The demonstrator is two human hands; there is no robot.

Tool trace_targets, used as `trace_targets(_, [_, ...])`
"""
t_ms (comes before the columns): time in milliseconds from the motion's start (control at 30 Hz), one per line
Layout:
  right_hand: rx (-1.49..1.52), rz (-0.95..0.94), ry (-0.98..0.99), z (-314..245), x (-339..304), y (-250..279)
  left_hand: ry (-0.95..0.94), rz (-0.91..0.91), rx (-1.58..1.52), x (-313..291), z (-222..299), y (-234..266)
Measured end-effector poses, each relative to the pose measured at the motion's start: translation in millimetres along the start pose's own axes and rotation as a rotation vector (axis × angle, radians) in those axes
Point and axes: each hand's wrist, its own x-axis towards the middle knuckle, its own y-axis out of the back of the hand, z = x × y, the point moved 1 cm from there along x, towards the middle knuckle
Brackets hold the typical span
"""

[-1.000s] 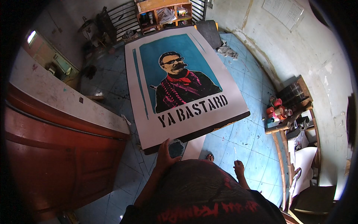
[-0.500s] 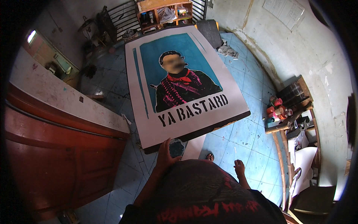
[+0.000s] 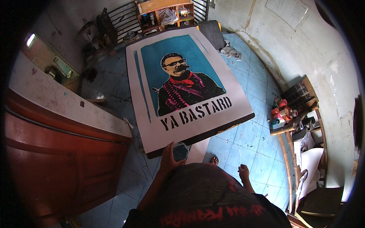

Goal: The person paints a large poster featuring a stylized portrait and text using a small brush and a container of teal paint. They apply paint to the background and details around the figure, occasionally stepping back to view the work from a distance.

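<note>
My left hand (image 3: 170,161) is wrapped around a small round cup of dark teal paint (image 3: 180,152), close to my body at the near edge of the board. My right hand (image 3: 244,173) is held low at my right side, away from the board, its fingers drawn together; what they hold, if anything, is too small to make out. Ahead lies a large white poster sheet (image 3: 156,138) on a dark-edged board (image 3: 237,120). It bears a stencilled portrait (image 3: 186,85) against a teal background, with a red neckerchief, pink bandoliers and black lettering underneath.
A reddish wooden cabinet (image 3: 64,167) stands at the left. On the right, a bamboo rack (image 3: 288,171) carries several coloured spools (image 3: 283,112). A wooden shelf (image 3: 165,5) is at the back, and a grey rag (image 3: 231,52) lies on the blue tiled floor (image 3: 249,140).
The view has shifted very slightly. My right hand has turned a little, and a thin pale line above its fingers no longer shows. My left hand keeps its hold on the paint cup.
</note>
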Motion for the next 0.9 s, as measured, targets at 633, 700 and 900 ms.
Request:
trace_targets(633, [0.130, -0.012, -0.158, -18.5, -2.9, 5.0, -0.065, 0.010, 0.026, 13.7, 3.0, -4.3])
trace_targets(700, [0.152, -0.009, -0.161, -19.4, -4.7, 5.8, -0.063, 0.011, 0.027, 15.4, 3.8, -5.6])
trace_targets(900, [0.204, 0.005, -0.160, -15.8, -5.8, 6.9, -0.060, -0.020, 0.005, 20.1, 7.8, -4.3])
